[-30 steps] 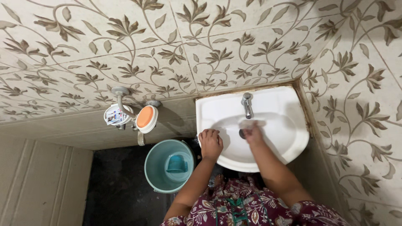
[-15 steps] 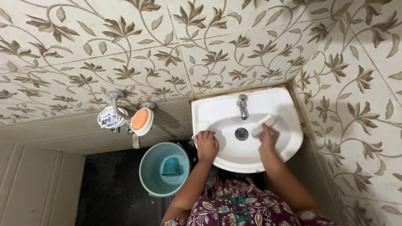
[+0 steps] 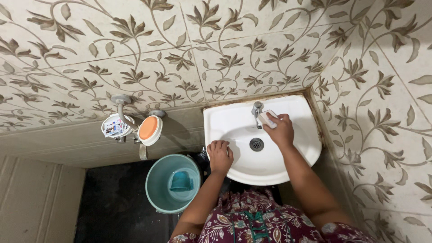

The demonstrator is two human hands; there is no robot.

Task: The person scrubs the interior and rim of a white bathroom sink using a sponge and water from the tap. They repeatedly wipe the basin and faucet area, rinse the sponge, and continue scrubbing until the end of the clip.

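Small tiled washroom, leaf-pattern wall tiles (image 3: 234,49) on two sides, dark floor below. White corner sink (image 3: 225,121) was mounted where the two walls met, stained seam along its back and right edges.

Right hand (image 3: 281,130) was up at the back edge of the sink, just right of the chrome tap (image 3: 256,110). Fingers were curled tight around a pale scrub brush (image 3: 268,118), only its end showing past the knuckles, touching or almost touching the tap base. Couldn't tell whether the bristles were in contact with the tap or the ledge.

Left hand (image 3: 220,155) rested on the sink's front-left rim, fingers together and bent over the edge, gripping nothing but the rim. Read as a brace.

Drain (image 3: 256,144) sat in the bowl centre, uncovered, well apart from both hands. Bowl looked mostly white; no visible water running.

Judgement: scrubbing step was on the tap base and back ledge. Next move would likely call for short strokes around the tap foot with the brush angled into the seam, left hand keeping the brace.

Off the sink: teal bucket (image 3: 173,182) on the floor just beside the front-left edge, a small teal mug (image 3: 181,181) inside it. Wall pipe fitting (image 3: 122,110) to the left carried an orange-faced round holder (image 3: 149,129) and a white one with a printed packet (image 3: 114,127). Person's patterned maroon garment (image 3: 252,222) filled the bottom edge.
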